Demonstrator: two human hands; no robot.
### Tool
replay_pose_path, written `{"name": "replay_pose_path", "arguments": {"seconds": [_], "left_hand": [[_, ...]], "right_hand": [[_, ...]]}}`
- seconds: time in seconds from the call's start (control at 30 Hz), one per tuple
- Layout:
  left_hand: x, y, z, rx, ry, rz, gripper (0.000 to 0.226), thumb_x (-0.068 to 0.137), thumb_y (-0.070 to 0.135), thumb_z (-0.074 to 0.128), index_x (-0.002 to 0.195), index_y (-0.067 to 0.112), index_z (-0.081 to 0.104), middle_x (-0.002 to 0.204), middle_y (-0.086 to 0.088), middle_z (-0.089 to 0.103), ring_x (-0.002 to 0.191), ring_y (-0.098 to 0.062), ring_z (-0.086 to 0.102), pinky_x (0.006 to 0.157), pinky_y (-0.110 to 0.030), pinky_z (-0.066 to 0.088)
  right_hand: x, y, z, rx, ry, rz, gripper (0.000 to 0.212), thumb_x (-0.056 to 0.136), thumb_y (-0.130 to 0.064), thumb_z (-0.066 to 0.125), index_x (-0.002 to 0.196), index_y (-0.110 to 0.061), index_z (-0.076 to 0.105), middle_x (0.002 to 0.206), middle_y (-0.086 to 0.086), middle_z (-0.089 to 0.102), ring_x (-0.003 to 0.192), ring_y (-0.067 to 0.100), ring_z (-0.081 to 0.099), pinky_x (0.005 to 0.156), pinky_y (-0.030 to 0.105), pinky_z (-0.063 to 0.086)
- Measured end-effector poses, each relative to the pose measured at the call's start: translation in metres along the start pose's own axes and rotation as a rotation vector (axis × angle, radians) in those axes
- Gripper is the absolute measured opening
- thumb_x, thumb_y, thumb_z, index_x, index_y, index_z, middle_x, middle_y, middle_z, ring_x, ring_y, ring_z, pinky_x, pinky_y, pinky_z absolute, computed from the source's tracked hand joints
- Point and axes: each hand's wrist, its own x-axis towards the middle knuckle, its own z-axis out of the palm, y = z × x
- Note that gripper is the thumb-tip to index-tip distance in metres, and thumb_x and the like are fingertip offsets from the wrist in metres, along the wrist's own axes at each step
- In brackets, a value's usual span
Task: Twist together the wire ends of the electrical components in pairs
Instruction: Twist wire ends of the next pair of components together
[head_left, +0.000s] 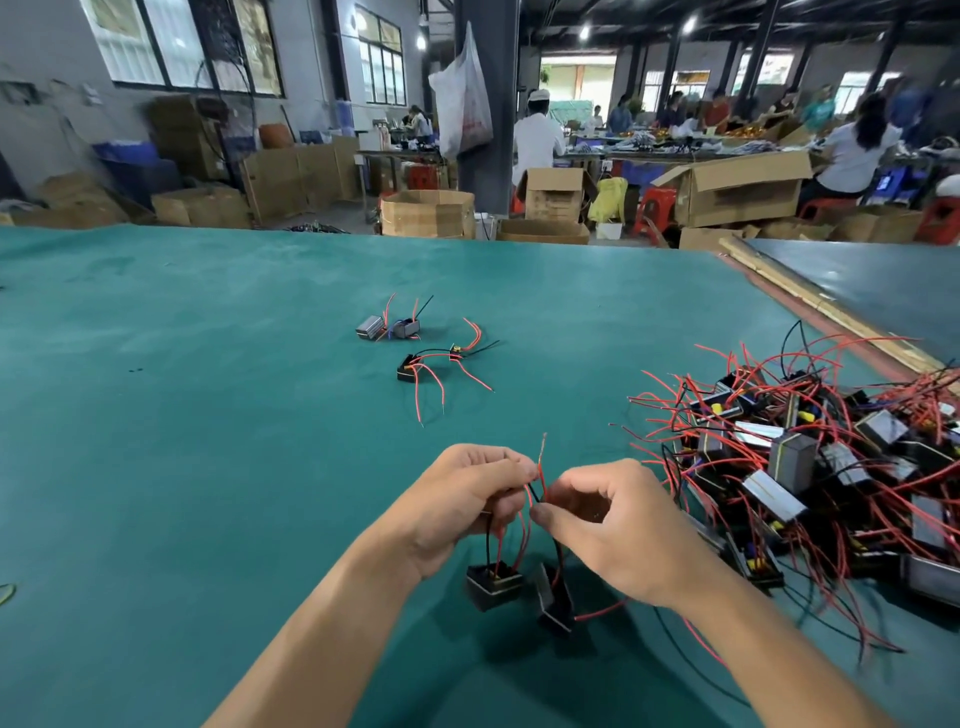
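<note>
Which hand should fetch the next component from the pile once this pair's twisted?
Right, probably. The pile lies close beside the right hand; the left hand would have to cross over. Both hands now pinch the red wires.

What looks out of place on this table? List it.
Nothing looks damaged or spilled. The heap of components at the right is a tangle of red and black leads. A small loop at the picture's left edge is cut off; I cannot name it.
</note>
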Motion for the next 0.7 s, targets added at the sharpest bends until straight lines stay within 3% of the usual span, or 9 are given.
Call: {"name": "replay_pose_path", "arguments": {"seconds": [0.37,0.57,0.7], "left_hand": [[0.0,0.0,0.007,0.01,0.029,-0.019,0.021,0.096,0.014,0.054,0.076,0.016,0.057,0.05,0.004,0.045,0.045,-0.009,0.036,0.053,-0.023,0.035],[-0.002,0.0,0.01,0.072,0.038,0.035,0.02,0.097,0.01,0.053,0.078,0.012,0.057,0.049,0.003,0.048,0.045,-0.008,0.038,0.049,-0.018,0.036],[-0.002,0.001,0.007,0.052,0.038,0.092,0.011,0.096,0.011,0.059,0.085,0.011,0.059,0.055,0.001,0.055,0.048,-0.008,0.044,0.05,-0.017,0.039]], "right_hand": [[0.001,-0.002,-0.007,-0.012,0.025,0.037,0.023,0.071,-0.032,0.067,0.055,-0.022,0.054,0.045,-0.011,0.045,0.045,0.002,0.038,0.048,0.019,0.032],[-0.001,-0.002,-0.011,-0.045,-0.001,0.034,0.031,0.074,-0.018,0.072,0.052,-0.024,0.052,0.044,-0.012,0.045,0.045,0.004,0.038,0.049,0.014,0.03],[0.0,-0.005,-0.012,0.043,0.017,0.052,0.019,0.082,-0.016,0.072,0.066,-0.02,0.063,0.054,-0.011,0.058,0.05,0.001,0.046,0.053,0.017,0.038]]}}
